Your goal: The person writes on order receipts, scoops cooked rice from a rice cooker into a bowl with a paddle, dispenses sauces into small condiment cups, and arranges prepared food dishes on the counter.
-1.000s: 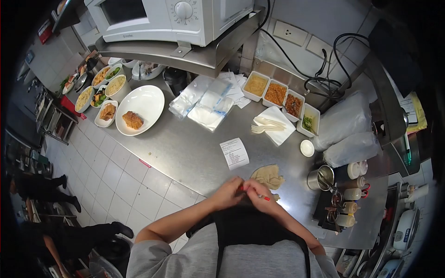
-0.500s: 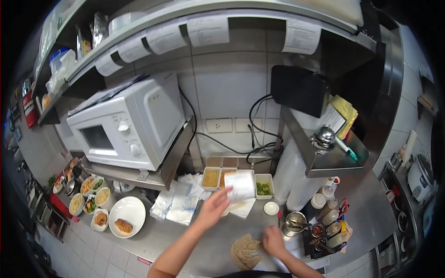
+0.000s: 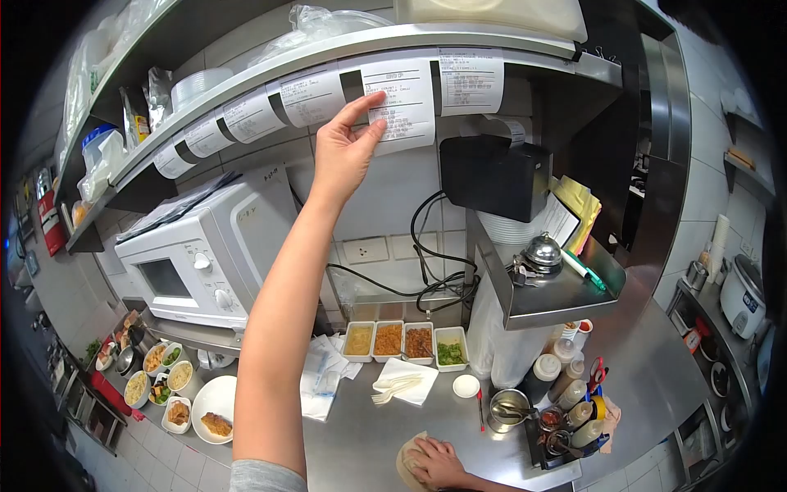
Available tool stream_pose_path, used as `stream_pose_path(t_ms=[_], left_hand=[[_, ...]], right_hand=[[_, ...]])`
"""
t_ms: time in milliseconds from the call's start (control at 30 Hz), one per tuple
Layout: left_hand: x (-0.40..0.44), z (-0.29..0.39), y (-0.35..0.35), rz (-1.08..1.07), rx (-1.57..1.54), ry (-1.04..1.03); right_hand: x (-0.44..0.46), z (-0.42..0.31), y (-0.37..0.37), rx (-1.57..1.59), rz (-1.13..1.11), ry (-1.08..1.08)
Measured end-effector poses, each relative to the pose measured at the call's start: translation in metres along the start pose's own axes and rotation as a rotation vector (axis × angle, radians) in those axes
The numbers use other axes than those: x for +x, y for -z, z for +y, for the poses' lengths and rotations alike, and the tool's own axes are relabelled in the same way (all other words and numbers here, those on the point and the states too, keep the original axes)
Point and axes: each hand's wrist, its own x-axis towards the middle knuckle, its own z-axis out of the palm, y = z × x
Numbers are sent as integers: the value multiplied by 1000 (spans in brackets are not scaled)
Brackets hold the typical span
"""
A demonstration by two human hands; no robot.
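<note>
The receipt had moved up from above the counter, where it was half a second earlier, to the edge of the shelf; the left hand had risen with it, and the right hand had shifted onto the tan cloth. The receipt hung upright just under that edge, in a row with other receipts on either side. The thumb and forefinger of the left hand lay on the left part of its printed face, tips apart; whether other fingers pinched it from behind could not be told. The right hand rested palm down on the cloth, fingers slightly apart. The receipt bore a short heading that seemed to end in "COPY", then ruled lines and rows of print too small to read surely. The other receipts carried similar print, equally hard to make out. On the white microwave, the marks by the dials and the dark writing on its side were illegible. A red pen lay on the steel counter between a small white dish and a metal pot, and a green marker lay beside a bell
</note>
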Motion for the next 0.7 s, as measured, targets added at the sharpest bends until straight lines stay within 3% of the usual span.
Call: stream_pose_path(t_ms=[100, 200, 300, 400, 467, 567, 633, 700], left_hand=[[7, 2, 3, -39, -47, 18], [24, 13, 6, -52, 56, 21], [33, 19, 3, -66, 53, 35], [19, 3, 3, -29, 7, 5], [-7, -7, 6, 9, 58, -2], [-50, -53, 22, 92, -48, 201], [-55, -52, 33, 286, -412, 415], [-39, -49, 54, 354, -586, 341]], right_hand=[[4, -2, 14, -43, -138, -74], [2, 1, -3, 27, 58, -6], [2, -3, 1, 20, 99, -2], [6, -5, 20, -65, -105, -38], [6, 0, 13, -33, -45, -13], [5, 8, 2, 46, -19, -6], [5, 10, 0, 82, -11, -20], [5, 12, -1, 96, 4, -34]])
